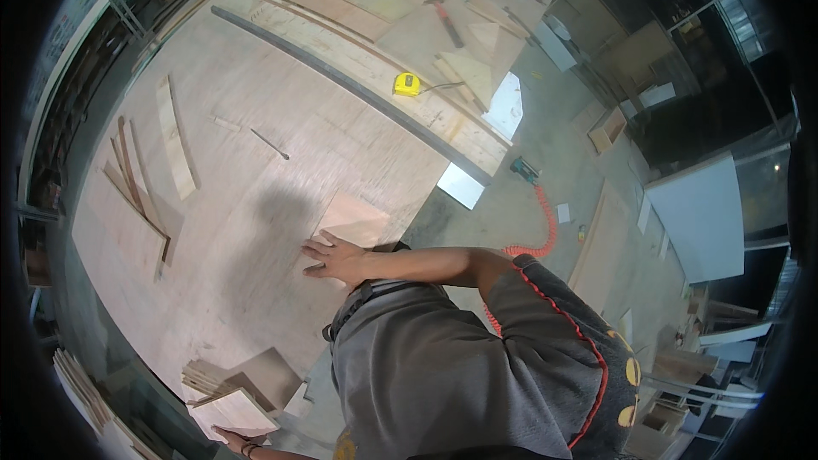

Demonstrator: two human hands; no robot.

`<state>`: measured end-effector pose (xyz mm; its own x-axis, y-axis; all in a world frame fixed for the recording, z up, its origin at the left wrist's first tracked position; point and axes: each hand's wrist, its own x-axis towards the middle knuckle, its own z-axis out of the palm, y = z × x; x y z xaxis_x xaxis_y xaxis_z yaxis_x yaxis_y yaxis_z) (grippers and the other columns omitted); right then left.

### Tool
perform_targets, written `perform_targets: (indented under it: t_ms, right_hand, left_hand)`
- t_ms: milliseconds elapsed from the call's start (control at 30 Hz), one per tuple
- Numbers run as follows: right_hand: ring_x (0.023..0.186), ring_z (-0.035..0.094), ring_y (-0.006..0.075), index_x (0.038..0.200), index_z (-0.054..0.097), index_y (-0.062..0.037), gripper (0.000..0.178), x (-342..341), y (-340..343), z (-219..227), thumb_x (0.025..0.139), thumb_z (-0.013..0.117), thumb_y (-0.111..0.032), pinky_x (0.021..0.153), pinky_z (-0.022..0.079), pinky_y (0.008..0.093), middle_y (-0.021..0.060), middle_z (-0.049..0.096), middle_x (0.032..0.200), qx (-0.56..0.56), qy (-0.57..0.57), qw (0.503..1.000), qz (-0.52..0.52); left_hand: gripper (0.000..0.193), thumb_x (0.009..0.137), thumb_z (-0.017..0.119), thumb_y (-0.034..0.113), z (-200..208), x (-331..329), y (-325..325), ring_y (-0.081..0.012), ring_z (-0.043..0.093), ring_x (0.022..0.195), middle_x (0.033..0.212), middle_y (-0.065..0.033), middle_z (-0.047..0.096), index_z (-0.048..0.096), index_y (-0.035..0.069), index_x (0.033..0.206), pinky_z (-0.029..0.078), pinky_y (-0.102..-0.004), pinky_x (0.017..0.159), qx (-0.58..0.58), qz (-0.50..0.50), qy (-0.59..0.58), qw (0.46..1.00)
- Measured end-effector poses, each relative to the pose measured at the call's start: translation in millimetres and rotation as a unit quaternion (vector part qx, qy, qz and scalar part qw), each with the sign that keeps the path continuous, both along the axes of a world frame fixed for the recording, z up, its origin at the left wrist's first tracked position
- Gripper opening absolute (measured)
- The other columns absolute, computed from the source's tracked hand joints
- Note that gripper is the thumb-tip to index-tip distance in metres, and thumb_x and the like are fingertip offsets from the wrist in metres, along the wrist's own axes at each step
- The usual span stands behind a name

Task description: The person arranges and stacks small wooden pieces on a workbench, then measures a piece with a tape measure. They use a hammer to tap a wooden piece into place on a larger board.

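Note:
My right hand (338, 261) lies flat with fingers spread on the large plywood sheet (247, 162), at the near edge of a small thin plywood piece (354, 215). At the lower left, my left hand (237, 440) grips the outer edge of a pale plywood board (232, 414). This board leans against a small stack of cut boards (204, 379) at the sheet's corner. The fingers beneath the board are partly hidden. A dark, slim tool like a screwdriver (271, 145) lies farther up the sheet.
Wood strips (175, 140) lie on the sheet's left. A long grey metal bar (341, 85) crosses its far side, with a yellow tape measure (406, 83) and a hammer (444, 23) beyond. On the floor at right is an air tool (525, 170) with a coiled red hose (545, 213).

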<state>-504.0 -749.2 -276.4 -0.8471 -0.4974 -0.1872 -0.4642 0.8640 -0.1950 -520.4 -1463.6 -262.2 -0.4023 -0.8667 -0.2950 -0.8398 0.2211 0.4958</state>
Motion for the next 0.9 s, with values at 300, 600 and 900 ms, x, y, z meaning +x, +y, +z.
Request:
perform_targets:
  t_ms: [300, 600, 900]
  right_hand:
    - [0.157, 0.014, 0.0319, 0.157, 0.037, -0.0253, 0.101, 25, 71, 42, 0.068, 0.084, -0.03, 0.126, 0.018, 0.0544, 0.0168, 0.012, 0.169, -0.009, -0.093, 0.99, -0.105]
    - [0.156, 0.016, 0.0316, 0.157, 0.037, -0.0235, 0.098, 57, 132, 33, 0.072, 0.083, -0.037, 0.125, 0.021, 0.055, 0.0169, 0.016, 0.168, -0.034, -0.088, 0.971, -0.222]
    - [0.156, 0.017, 0.0292, 0.158, 0.035, -0.0245, 0.093, 53, 182, 21, 0.079, 0.08, -0.043, 0.126, 0.022, 0.0507, 0.0103, 0.018, 0.169, -0.015, -0.05, 0.974, -0.22]
  left_hand:
    - [0.1, 0.083, 0.051, 0.077, 10, -13, 28, -0.04, 0.05, 0.135, 0.148, -0.0194, 0.051, 0.041, 0.003, 0.149, 0.043, -0.0553, 0.106, -0.068, -0.012, -0.068, 0.995]
    - [0.051, 0.1, 0.055, 0.048, 64, -35, 165, -0.0321, 0.044, 0.141, 0.147, -0.0051, 0.057, 0.057, 0.017, 0.141, 0.044, -0.0474, 0.102, -0.422, -0.203, -0.288, 0.835]
    - [0.096, 0.084, 0.05, 0.08, 2, -42, 160, -0.0387, 0.043, 0.14, 0.153, -0.0158, 0.044, 0.036, 0.019, 0.156, 0.038, -0.0569, 0.108, -0.539, -0.137, -0.079, 0.827]
